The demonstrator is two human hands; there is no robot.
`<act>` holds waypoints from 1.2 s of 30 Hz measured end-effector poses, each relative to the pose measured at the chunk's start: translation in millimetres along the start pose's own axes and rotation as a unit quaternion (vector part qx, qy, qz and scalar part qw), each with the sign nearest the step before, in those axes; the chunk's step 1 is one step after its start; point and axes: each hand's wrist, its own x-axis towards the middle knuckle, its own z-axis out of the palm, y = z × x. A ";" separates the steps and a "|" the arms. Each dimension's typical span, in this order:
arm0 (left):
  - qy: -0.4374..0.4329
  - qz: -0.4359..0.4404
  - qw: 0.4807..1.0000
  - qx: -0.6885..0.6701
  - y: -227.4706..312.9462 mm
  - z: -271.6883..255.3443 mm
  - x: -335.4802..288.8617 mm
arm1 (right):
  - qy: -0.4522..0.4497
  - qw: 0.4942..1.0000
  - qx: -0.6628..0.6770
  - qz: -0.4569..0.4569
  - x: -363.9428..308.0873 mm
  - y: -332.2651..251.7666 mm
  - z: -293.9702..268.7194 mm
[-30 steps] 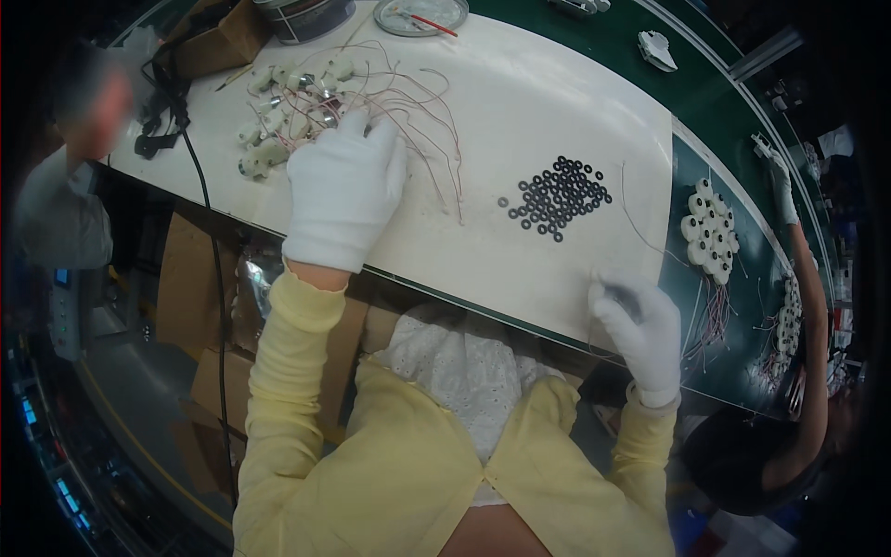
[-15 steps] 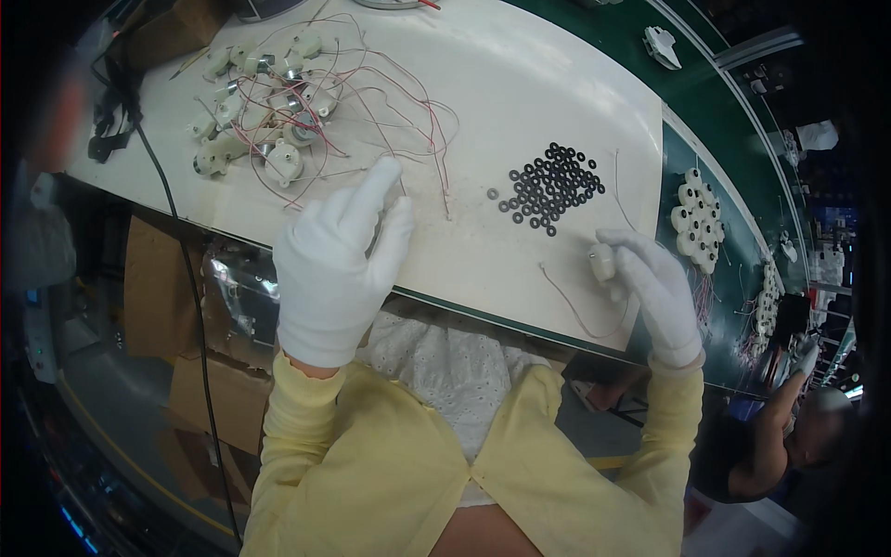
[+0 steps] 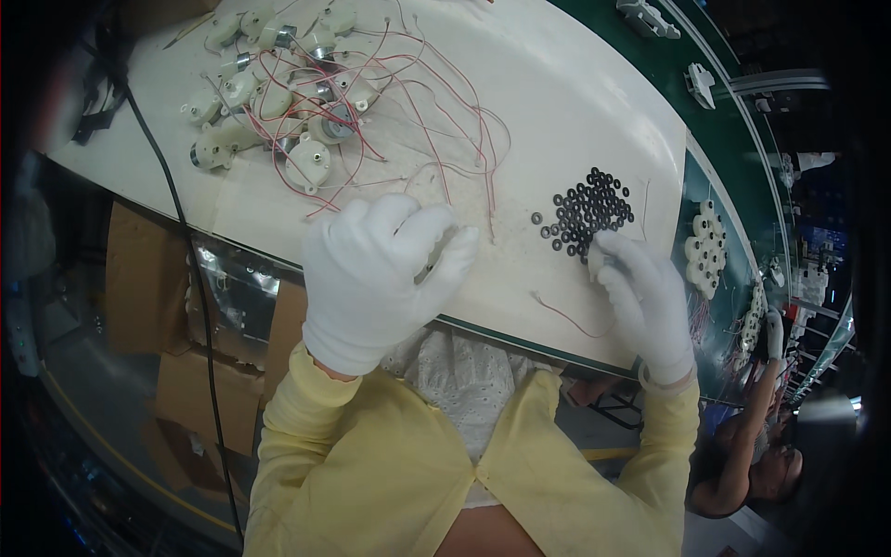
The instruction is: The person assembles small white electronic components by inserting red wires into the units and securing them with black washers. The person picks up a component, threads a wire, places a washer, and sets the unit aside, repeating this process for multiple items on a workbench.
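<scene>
Pinching a small pale part (image 3: 595, 256) at the near edge of a cluster of black rings (image 3: 587, 209), the white-gloved right hand (image 3: 650, 302) has its fingers (image 3: 620, 247) closed about it, low over the white table (image 3: 529, 111); much of the part is hidden. A thin reddish wire (image 3: 568, 314) curves just left of that hand. The left hand (image 3: 362, 278), also gloved, is near the table's front edge, its fingers curled and the thumb close to the forefinger; whether anything lies between them, I cannot tell. Just beyond it sits a heap of cream-coloured motors (image 3: 309, 165), their red and pale leads (image 3: 419, 121) looping out rightward. Well apart, on a green surface (image 3: 713, 367) at the right, stands a tight group of white units (image 3: 707, 249) with dark spots. A black cable (image 3: 182, 209) hangs over the table's edge at left, near cardboard boxes (image 3: 139, 278).
</scene>
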 end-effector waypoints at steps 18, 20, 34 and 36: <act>0.031 0.039 0.999 0.004 -7.3 4.8 -4.9 | -0.135 0.965 -0.224 -0.009 -4.9 -23.1 -29.4; 0.032 0.041 0.999 -0.004 -6.5 5.3 -4.6 | -0.129 0.973 -0.192 -0.010 -2.7 -16.7 -29.2; 0.052 0.063 0.996 -0.025 -6.3 8.4 -0.3 | -0.042 0.928 -0.370 0.020 -82.8 1.5 -26.8; 0.069 0.063 0.996 -0.015 -5.2 10.6 -0.1 | -0.066 0.952 -0.297 0.026 -90.4 -18.3 -34.2</act>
